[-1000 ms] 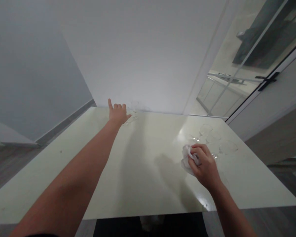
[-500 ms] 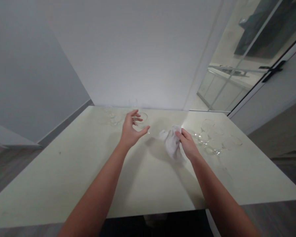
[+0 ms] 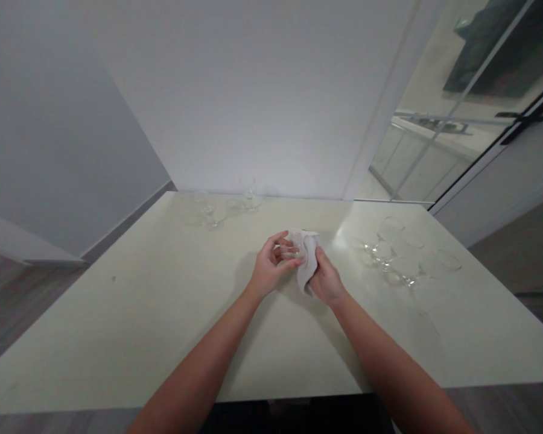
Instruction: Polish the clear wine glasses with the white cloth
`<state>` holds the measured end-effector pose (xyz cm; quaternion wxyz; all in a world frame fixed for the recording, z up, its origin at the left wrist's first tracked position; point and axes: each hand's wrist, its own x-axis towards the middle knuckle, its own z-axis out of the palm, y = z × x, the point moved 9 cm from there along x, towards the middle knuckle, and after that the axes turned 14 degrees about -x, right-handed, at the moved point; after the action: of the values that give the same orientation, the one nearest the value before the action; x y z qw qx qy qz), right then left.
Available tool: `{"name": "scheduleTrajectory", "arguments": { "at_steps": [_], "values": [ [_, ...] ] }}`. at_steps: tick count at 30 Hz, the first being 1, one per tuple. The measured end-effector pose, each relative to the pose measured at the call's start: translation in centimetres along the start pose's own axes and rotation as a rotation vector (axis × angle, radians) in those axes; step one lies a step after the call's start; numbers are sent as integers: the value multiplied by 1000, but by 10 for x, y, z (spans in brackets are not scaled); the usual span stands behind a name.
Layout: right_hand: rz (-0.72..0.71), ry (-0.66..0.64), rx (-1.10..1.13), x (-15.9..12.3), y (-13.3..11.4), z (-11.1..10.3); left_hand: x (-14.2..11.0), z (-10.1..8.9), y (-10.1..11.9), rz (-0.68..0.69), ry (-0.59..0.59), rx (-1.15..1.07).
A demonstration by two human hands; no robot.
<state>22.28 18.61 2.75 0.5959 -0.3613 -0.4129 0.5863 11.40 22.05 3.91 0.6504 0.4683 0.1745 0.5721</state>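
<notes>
Over the middle of the table, my left hand (image 3: 271, 264) curls its fingers and thumb around a clear stemmed glass (image 3: 291, 252). A white cloth (image 3: 306, 274) is pressed against the right side of that glass and covers part of it. My right hand (image 3: 326, 280) grips the cloth, its thumb on the near face and most of its fingers hidden behind the fabric. Both hands are close together, with the glass and cloth between them.
Toward the back left of the pale table (image 3: 163, 319) stand two clear stemmed glasses (image 3: 215, 223). Several more clear glasses (image 3: 384, 256) are grouped on the right, hard to tell apart. A white wall (image 3: 262, 108) rises along the back edge; a glass-paned partition is beyond it at right.
My left hand has moved right and toward me with the glass, its fingers closing around it. The cloth in my right hand has come up against the glass.
</notes>
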Motion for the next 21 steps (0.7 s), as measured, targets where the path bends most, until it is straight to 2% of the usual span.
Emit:
{"name": "scheduleTrajectory", "arguments": {
  "at_steps": [5, 10, 14, 16, 18, 21],
  "values": [
    [-82, 70, -185, 0, 3, -7, -3, -3, -11, -33, 38, -128],
    [-177, 170, -523, -2, -11, -21, -5, -10, -18, -149, 121, -188],
    [-196, 257, -644, -2, -13, -33, -12, 1, -23, -318, 44, -273],
    [-142, 304, -595, -1, -4, -42, -17, 11, -26, -405, -37, -312],
    [-16, 318, -430, 1, 13, -49, -20, 19, -27, -447, -107, -335],
    [236, 195, -151, 4, 41, -42, -21, 24, -25, -443, -140, -338]
  ]
}}
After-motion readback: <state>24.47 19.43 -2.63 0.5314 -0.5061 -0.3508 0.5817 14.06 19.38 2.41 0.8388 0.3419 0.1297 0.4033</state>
